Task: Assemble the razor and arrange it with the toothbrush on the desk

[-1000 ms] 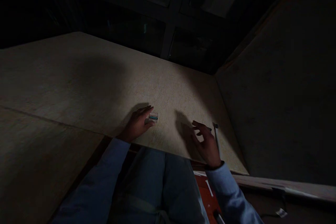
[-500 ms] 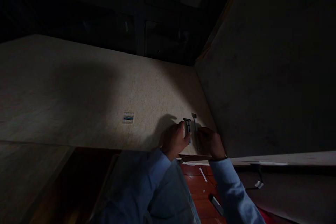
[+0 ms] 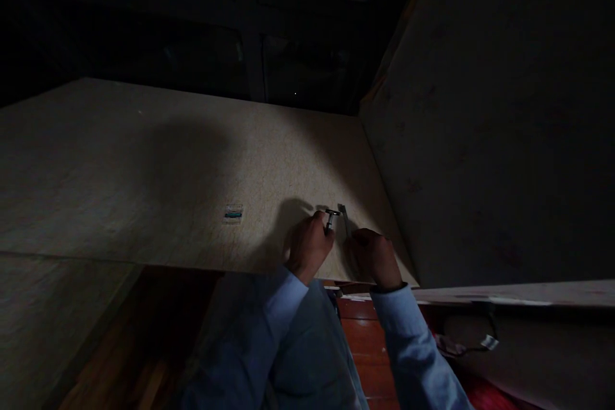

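Note:
My left hand (image 3: 310, 245) is closed around a small dark T-shaped metal piece (image 3: 331, 216), its top poking out above my fingers. Close beside it, my right hand (image 3: 373, 255) pinches a thin light stick-like tool (image 3: 344, 218) that stands up near the metal piece. Both hands hover over the near right part of a pale speckled board (image 3: 144, 166). A small clear packet with a teal strip (image 3: 233, 213) lies on the board to the left of my hands, untouched. The scene is very dim.
A second large board (image 3: 480, 141) leans upright on the right, meeting the flat board at a corner. Dark cabinet frames stand behind. A red-brown floor (image 3: 365, 339) shows below the board's edge, and a cable with a tag (image 3: 487, 342) hangs at right.
My left hand left the teal packet on the board and moved right to join the right hand. It now grips the T-shaped metal piece; the right hand picked up the thin tool.

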